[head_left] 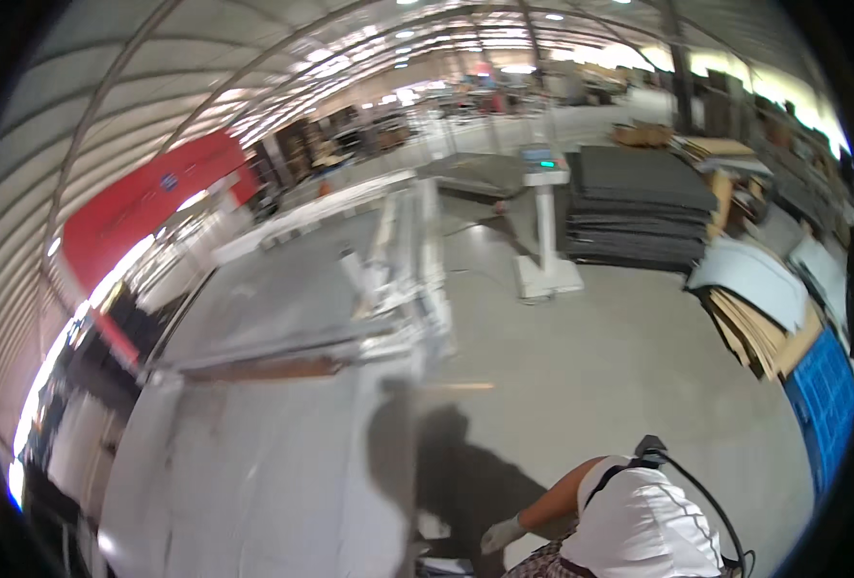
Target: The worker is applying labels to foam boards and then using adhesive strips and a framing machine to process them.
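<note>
My left hand [501,536] hangs at my side near the lower edge, in a pale glove. Blur and its small size hide how the fingers lie, and I make out nothing held in it. The hand is nearest to the right side of a long table with a whitish cover [273,462], with a gap between them. Farther along stands a machine with a grey flat bed [282,279] and a pale metal frame along its side. My right hand is out of view.
A white platform scale [547,275] with a lit display stands ahead. Beside it rises a stack of dark sheets [639,207]. At right are leaning boards [754,284] and a blue plastic crate [825,395]. A red machine gantry [152,207] spans the left.
</note>
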`<state>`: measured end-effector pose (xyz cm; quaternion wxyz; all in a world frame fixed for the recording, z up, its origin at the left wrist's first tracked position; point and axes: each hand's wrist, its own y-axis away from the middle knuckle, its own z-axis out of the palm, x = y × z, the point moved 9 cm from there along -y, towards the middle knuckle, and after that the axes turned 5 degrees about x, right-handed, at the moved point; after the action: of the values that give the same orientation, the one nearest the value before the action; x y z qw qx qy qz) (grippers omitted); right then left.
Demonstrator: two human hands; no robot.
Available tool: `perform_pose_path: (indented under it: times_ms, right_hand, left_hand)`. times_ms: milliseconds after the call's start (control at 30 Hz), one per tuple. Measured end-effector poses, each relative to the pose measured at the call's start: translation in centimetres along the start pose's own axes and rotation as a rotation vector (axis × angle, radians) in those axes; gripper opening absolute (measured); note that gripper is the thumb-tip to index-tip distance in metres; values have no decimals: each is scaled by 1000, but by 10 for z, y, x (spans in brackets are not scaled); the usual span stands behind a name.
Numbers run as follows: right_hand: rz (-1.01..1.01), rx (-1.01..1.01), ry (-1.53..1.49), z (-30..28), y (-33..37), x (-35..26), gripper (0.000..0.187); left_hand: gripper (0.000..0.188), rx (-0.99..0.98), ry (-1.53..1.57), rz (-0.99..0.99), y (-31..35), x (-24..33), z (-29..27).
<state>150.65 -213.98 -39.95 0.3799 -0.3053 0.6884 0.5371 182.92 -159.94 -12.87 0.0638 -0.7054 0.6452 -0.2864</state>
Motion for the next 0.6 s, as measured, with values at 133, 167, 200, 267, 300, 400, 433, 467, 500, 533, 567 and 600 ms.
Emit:
perform_pose_path:
  times_ms: [133, 167, 200, 267, 300, 400, 433, 467, 500, 533, 567, 600]
  right_hand:
    - [258, 218, -351, -120, 144, 88, 64]
    - [339, 202, -449, -139, 183, 116, 67]
    - [231, 353, -202, -171, 219, 141, 65]
    - [340, 607, -164, -201, 283, 234, 66]
    - [345, 605, -184, -212, 301, 235, 66]
    - [280, 421, -659, -255, 378, 216, 71]
    - [227, 407, -617, -278, 397, 211, 73]
    - [127, 437, -439, -309, 409, 221, 75]
    - [35, 463, -256, -338, 424, 230, 76]
    - [105, 529, -379, -372, 441, 235, 79]
    - [167, 582, -504, -400, 458, 230, 81]
    - [220, 615, -628, -421, 482, 236, 84]
  left_hand:
    - [50, -212, 216, 396, 85, 229, 28]
    - [50, -290, 257, 479, 116, 289, 37]
    - [49, -376, 289, 559, 149, 350, 43]
    - [49, -590, 368, 719, 225, 474, 58]
    - [49, -686, 388, 760, 258, 523, 64]
    - [48, -1018, 421, 805, 366, 646, 93]
    - [47, -1130, 424, 800, 406, 681, 105]
    - [47, -1242, 422, 790, 446, 715, 120]
    - [47, -1347, 411, 772, 486, 743, 132]
    - [47, -1430, 394, 744, 523, 771, 150]
    - [46, -1499, 368, 710, 553, 793, 169]
    - [46, -1568, 345, 682, 589, 818, 185]
